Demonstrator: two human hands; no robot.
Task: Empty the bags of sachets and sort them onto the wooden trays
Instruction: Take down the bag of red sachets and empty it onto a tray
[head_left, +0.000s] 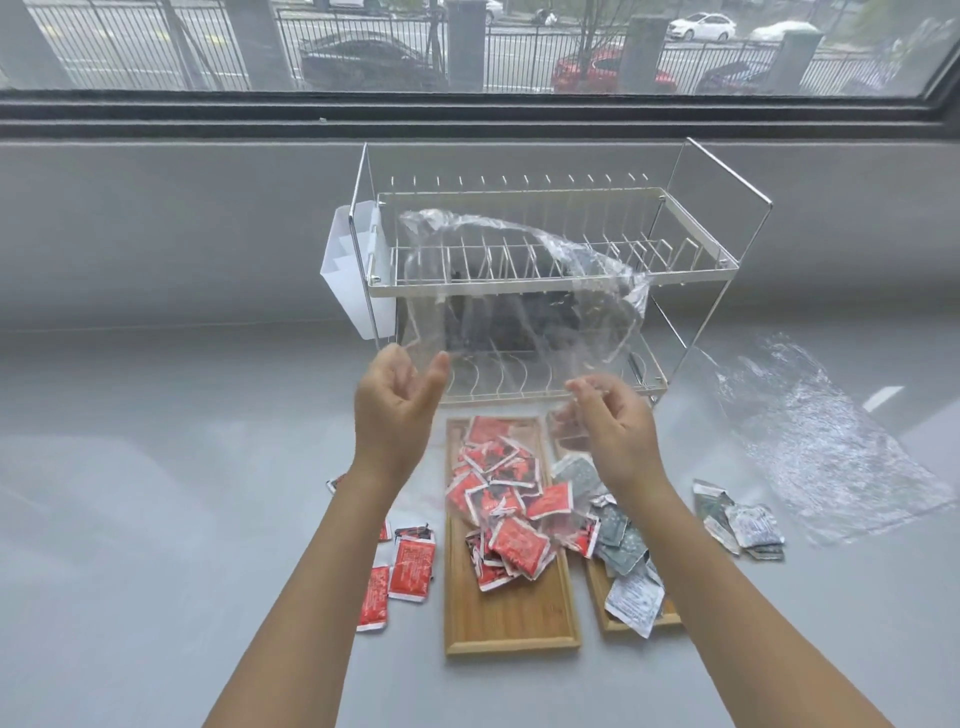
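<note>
A clear, empty plastic bag (524, 280) billows in the air above two wooden trays. My right hand (608, 426) pinches its lower edge with curled fingers. My left hand (395, 405) is raised beside the bag's lower left corner, thumb and fingers spread apart, gripping nothing. The left tray (509, 618) holds a heap of red sachets (498, 499). On the right tray (605, 621) lie grey and white sachets (618, 540), partly hidden by my right forearm. A few red sachets (410, 566) lie loose on the table left of the trays, and grey ones (748, 525) lie to the right.
A wire dish rack (691, 208) with a white cutlery holder (348, 260) stands right behind the trays, against the window ledge. A second empty plastic bag (821, 441) lies flat on the grey table at the right.
</note>
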